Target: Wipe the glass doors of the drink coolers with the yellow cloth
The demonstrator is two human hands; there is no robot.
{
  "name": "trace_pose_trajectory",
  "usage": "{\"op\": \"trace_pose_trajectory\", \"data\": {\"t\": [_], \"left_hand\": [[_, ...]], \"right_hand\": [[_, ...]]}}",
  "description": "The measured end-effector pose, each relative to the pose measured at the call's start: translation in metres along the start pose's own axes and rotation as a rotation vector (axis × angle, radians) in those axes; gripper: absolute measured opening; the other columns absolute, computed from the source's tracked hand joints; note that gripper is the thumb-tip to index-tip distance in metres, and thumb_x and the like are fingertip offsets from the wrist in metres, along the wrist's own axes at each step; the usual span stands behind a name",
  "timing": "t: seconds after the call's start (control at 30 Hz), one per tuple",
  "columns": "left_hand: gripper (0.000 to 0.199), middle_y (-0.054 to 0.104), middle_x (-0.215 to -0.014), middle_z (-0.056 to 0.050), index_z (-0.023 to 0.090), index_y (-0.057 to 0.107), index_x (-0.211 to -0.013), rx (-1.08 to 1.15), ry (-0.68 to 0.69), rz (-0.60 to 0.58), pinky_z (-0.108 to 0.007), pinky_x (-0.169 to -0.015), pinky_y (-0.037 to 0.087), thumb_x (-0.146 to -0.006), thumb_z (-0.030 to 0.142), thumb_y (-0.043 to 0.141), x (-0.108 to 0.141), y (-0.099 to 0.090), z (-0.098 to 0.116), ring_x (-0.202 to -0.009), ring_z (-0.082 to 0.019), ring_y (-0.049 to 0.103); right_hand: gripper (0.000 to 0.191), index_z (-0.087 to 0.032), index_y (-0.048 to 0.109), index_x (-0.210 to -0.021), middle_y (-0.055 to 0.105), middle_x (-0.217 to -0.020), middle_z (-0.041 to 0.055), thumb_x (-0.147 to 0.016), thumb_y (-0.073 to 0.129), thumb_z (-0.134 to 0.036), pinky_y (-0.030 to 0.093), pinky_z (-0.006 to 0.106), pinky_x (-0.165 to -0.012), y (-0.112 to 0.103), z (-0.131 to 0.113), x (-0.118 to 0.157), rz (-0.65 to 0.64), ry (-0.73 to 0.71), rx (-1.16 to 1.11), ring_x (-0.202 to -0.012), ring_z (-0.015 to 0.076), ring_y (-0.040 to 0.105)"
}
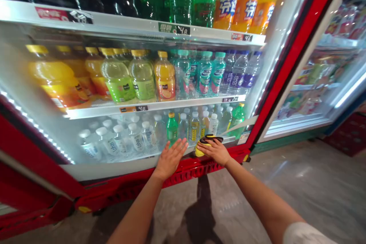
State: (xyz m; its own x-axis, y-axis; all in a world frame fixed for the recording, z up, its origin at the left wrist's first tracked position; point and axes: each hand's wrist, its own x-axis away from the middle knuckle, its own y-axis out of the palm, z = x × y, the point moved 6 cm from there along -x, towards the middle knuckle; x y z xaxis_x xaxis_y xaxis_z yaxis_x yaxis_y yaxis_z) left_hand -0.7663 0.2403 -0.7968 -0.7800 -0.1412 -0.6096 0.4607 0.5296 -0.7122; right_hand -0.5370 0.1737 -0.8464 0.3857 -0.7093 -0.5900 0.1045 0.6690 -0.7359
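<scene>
My left hand (pixel 171 157) rests with its fingers stretched out against the lower glass front of a red drinks fridge, just below a small green bottle (pixel 172 127). It holds nothing. My right hand (pixel 215 151) is pressed over a yellow-and-black cloth (pixel 201 147) at the lower edge of the glass, its fingers covering part of it. Behind the glass, clear water bottles (pixel 134 137) lean on the bottom shelf to the left. Bottles with yellow labels (pixel 195 126) stand between and above my hands.
Red slotted base trim (pixel 183 174) runs under the glass. The middle shelf edge (pixel 160 106) carries juice and water bottles. Large cola, green and orange bottles (pixel 248 4) fill the top shelf. Another lit fridge (pixel 311 84) stands right, over a grey floor (pixel 286 183).
</scene>
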Motion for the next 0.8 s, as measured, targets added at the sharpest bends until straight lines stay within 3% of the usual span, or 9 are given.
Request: {"op": "trace_pose_trajectory", "data": {"t": [0.07,0.17,0.27,0.33,0.4,0.47,0.6,0.7,0.8], "left_hand": [[0.068,0.048,-0.156,-0.006,0.025,0.042,-0.155,0.01,0.006,-0.003,-0.045,-0.13,-0.002,-0.089,0.007,0.047,-0.01,0.003,0.006,-0.15,-0.018,0.037],[0.068,0.049,-0.156,-0.006,0.024,0.042,-0.155,0.035,0.025,0.018,-0.045,-0.13,0.0,-0.089,0.007,0.047,-0.025,0.005,0.016,-0.151,-0.019,0.036],[0.067,0.049,-0.156,-0.005,0.024,0.042,-0.154,0.064,0.055,0.043,-0.044,-0.13,0.0,-0.09,0.008,0.048,-0.036,0.008,0.027,-0.151,-0.018,0.036],[0.065,0.049,-0.155,-0.004,0.024,0.043,-0.154,0.077,0.076,0.044,-0.043,-0.13,0.001,-0.091,0.009,0.048,-0.043,0.011,0.035,-0.151,-0.017,0.036],[0.064,0.049,-0.156,-0.004,0.024,0.043,-0.154,0.081,0.085,0.035,-0.042,-0.13,0.0,-0.091,0.009,0.047,-0.048,0.014,0.042,-0.151,-0.017,0.036],[0.066,0.047,-0.157,-0.005,0.024,0.043,-0.154,0.075,0.077,0.017,-0.043,-0.13,0.0,-0.091,0.009,0.048,-0.054,0.016,0.046,-0.151,-0.018,0.035],[0.069,0.043,-0.16,-0.005,0.023,0.04,-0.156,0.057,0.075,-0.022,-0.044,-0.13,-0.001,-0.088,0.008,0.048,-0.059,0.02,0.048,-0.153,-0.019,0.031],[0.068,0.043,-0.16,-0.003,0.023,0.043,-0.154,0.052,0.091,-0.011,-0.042,-0.13,-0.004,-0.088,0.008,0.047,-0.059,0.022,0.048,-0.153,-0.018,0.032],[0.067,0.043,-0.159,-0.004,0.023,0.046,-0.153,0.05,0.074,-0.002,-0.042,-0.13,-0.004,-0.088,0.007,0.047,-0.058,0.024,0.046,-0.152,-0.017,0.033]], "right_hand": [[0.061,-0.04,0.046,-0.152,0.056,-0.152,-0.0027,-0.096,0.051,-0.016,0.032,0.043,-0.118,-0.002,0.022,0.006,0.015,0.099,-0.016,-0.14,0.0227,0.047],[0.07,-0.031,0.033,-0.16,0.042,-0.162,0.0065,-0.094,0.052,-0.018,0.029,0.058,-0.12,-0.006,0.052,0.016,0.144,0.408,-0.043,-0.153,0.0319,0.027],[0.081,-0.02,0.004,-0.165,0.013,-0.172,0.0131,-0.095,0.043,-0.018,0.029,0.063,-0.12,-0.001,0.051,0.022,0.327,0.689,-0.088,-0.159,0.0321,0.001],[0.081,-0.015,-0.006,-0.164,0.0,-0.172,0.0143,-0.096,0.038,-0.019,0.028,0.061,-0.122,0.005,0.046,0.019,0.398,0.819,-0.089,-0.159,0.0291,-0.007],[0.078,-0.014,-0.005,-0.164,-0.001,-0.172,0.0143,-0.097,0.034,-0.021,0.024,0.06,-0.123,0.005,0.053,0.014,0.436,0.865,-0.119,-0.159,0.0271,-0.007],[0.075,-0.016,0.002,-0.165,0.006,-0.172,0.0135,-0.097,0.033,-0.024,0.02,0.059,-0.125,-0.003,0.075,0.015,0.488,0.914,-0.219,-0.159,0.0256,-0.001],[0.075,-0.013,0.006,-0.164,0.012,-0.171,0.015,-0.098,0.031,-0.037,0.015,0.052,-0.127,-0.014,0.122,0.044,0.635,1.219,-0.435,-0.159,0.023,0.008],[0.077,-0.006,0.002,-0.163,0.013,-0.17,0.0201,-0.099,0.024,-0.043,0.014,0.052,-0.127,-0.009,0.119,0.052,0.672,1.342,-0.464,-0.159,0.0242,0.009],[0.078,-0.006,0.01,-0.163,0.017,-0.169,0.0198,-0.098,0.027,-0.047,0.016,0.049,-0.127,-0.005,0.116,0.039,0.679,1.341,-0.482,-0.158,0.0242,0.012]]}}
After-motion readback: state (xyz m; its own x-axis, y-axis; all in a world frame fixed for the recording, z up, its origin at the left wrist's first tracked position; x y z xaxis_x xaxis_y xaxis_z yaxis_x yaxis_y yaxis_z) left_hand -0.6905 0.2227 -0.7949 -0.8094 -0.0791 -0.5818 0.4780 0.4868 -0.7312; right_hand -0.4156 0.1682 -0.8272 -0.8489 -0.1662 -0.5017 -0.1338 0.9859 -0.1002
